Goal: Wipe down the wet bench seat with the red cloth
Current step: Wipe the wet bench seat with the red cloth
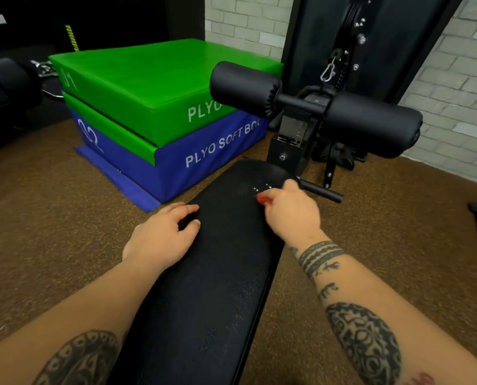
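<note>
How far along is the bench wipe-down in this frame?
Done: nothing can be confirmed; the near stretch of the bench seat shows no obvious droplets, though I can't tell whether it was wiped. In hand: the right hand holds the bunched red cloth at the far end, while the left hand rests on the seat's left edge. Left: shiny droplets beyond the cloth.
</note>
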### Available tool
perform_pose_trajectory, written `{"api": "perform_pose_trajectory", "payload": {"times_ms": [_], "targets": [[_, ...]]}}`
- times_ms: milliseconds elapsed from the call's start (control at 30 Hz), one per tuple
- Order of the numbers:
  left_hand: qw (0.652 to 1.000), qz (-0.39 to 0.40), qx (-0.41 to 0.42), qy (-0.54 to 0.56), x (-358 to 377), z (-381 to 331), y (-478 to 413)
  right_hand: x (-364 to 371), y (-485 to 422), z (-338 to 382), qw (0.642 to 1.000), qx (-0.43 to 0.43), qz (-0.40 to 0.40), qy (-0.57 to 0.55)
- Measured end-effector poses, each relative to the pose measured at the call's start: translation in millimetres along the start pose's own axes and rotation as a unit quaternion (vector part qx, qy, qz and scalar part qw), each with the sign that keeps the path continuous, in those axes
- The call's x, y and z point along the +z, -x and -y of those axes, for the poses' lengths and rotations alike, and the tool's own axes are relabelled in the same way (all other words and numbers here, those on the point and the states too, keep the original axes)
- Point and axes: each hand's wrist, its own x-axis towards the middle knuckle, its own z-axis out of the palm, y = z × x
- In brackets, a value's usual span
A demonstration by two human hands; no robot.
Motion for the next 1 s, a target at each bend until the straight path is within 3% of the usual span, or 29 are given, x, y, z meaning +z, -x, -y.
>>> {"api": "perform_pose_trajectory", "payload": {"times_ms": [233, 400, 533, 667, 900, 1000], "targets": [[0.999, -0.025, 0.003, -0.04, 3, -3, 1, -8, -1, -66, 0.983, 0.182, -0.021, 0.011], [0.992, -0.078, 0.022, -0.1, 4, -38, -16, -11, 1, -21, 0.995, 0.049, -0.056, -0.063], [0.994, -0.045, 0.081, -0.063, 23, -63, -29, 6, 4, 2, 0.997, -0.023, -0.016, -0.075], [0.995, -0.035, 0.084, -0.05, 36, -55, -29, 15, -1, -22, 0.996, 0.015, -0.019, -0.082], [0.995, -0.036, 0.088, -0.041, 35, -55, -28, 10, -12, -71, 0.979, 0.166, -0.041, -0.11], [0.994, -0.041, 0.09, -0.042, 36, -55, -29, 10, -9, -70, 0.978, 0.13, -0.082, -0.142]]}}
